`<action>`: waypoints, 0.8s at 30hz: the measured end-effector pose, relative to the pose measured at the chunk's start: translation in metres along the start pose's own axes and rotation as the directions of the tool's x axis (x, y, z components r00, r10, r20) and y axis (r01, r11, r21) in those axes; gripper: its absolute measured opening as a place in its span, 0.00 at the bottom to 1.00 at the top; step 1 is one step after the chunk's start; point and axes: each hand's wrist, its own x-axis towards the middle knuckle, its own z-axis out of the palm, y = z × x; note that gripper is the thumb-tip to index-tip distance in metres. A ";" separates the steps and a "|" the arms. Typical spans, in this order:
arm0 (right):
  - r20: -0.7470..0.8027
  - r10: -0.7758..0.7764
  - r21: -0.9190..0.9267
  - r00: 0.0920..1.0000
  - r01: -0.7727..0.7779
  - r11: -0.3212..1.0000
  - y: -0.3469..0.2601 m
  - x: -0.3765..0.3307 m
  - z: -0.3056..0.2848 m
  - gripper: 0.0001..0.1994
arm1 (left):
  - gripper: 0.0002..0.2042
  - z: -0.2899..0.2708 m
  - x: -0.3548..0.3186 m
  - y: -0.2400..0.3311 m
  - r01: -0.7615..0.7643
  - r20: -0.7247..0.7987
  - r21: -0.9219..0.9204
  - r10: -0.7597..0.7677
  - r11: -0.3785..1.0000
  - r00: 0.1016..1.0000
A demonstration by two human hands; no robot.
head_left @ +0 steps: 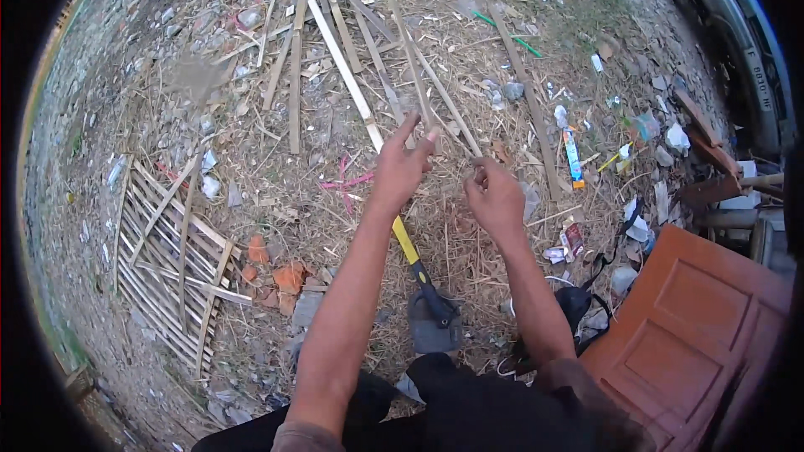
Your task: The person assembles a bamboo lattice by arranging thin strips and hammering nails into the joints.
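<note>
My left hand (400,163) reaches over the litter-strewn ground with its fingers apart. A flat wooden strip (405,42) runs away from just beyond its fingertips; whether they touch is unclear. To its right, my right hand (496,199) is closed, thumb and fingers pinching the near end of a thin wooden strip (448,100) that slants away to the far left. Below my left forearm's inner side lies a yellow-and-black handle (406,241). Its dark lower end meets a grey, flat shape (435,326) near my legs. A pale strip (343,63) lines up with this handle beyond my left hand.
Several wooden strips (296,75) lie spread ahead. A slatted lattice panel (176,259) rests at left, beside broken orange bricks (289,278). At right are a reddish-brown panelled door (691,326), a black strapped item (574,305), broken boards (708,155) and a parked vehicle (741,33).
</note>
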 end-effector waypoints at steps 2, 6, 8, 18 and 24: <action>0.024 0.010 -0.141 1.000 -0.007 0.990 0.035 0.020 0.000 0.18 | 0.28 0.003 0.002 -0.001 0.045 0.049 0.087 -0.049 0.995 0.998; 0.223 0.050 -0.305 0.973 0.021 0.952 0.063 0.037 -0.002 0.17 | 0.22 -0.055 0.000 -0.022 0.117 0.205 0.339 -0.195 0.933 0.959; 0.298 0.137 -0.351 0.945 -0.025 0.936 0.056 0.044 0.000 0.16 | 0.20 -0.098 -0.010 -0.042 0.014 0.165 0.405 -0.089 0.914 0.982; 0.111 0.046 -0.282 0.993 -0.013 0.959 0.076 0.056 -0.024 0.11 | 0.17 -0.253 -0.060 0.034 0.038 0.085 0.805 -0.179 0.592 0.980; 0.080 0.093 -0.086 0.992 -0.087 0.993 0.066 0.051 -0.052 0.12 | 0.16 -0.298 -0.104 0.073 -0.090 0.131 0.971 -0.179 0.222 0.975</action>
